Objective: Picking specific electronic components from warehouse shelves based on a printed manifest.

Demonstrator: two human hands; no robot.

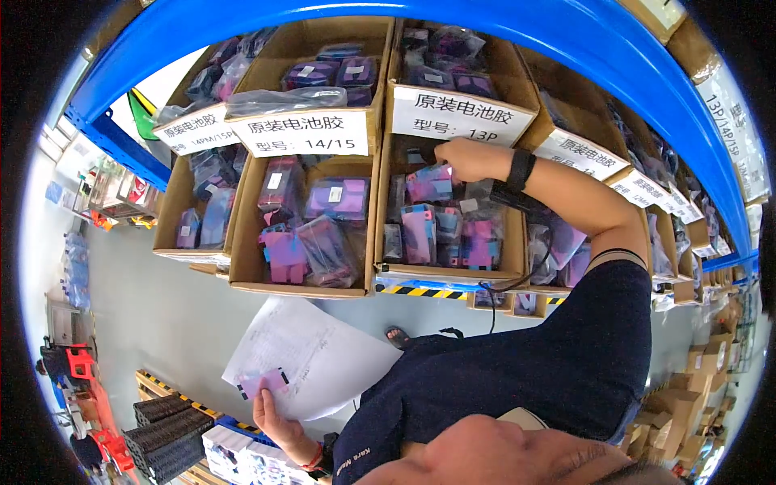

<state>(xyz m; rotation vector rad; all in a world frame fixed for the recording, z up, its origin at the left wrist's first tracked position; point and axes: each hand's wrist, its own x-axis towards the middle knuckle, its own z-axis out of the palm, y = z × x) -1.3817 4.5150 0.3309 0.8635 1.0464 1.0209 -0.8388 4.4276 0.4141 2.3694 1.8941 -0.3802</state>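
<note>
My left hand [279, 420] is closed at the lower left, pinching a small pink adhesive strip [263, 383] with black ends against a large white paper sheet [311, 352]. The sheet carries faint print and handwriting. Up in the open cardboard box [453, 273] at the middle, my right hand [469, 159] has its fingers closed at the right end of a pink and blue packet of adhesive strips [428, 184]. Its fingertips are partly hidden. Several more clear bags of pink and blue adhesive strips [419, 233] lie in that box below the hand.
Another cardboard box [303, 287] with bagged strips stands directly left, and more labelled boxes line the rack on both sides. A blue rack beam [339, 18] arches over the top. Black crates [166, 428] stand at lower left; a black cable [493, 311] hangs below the boxes.
</note>
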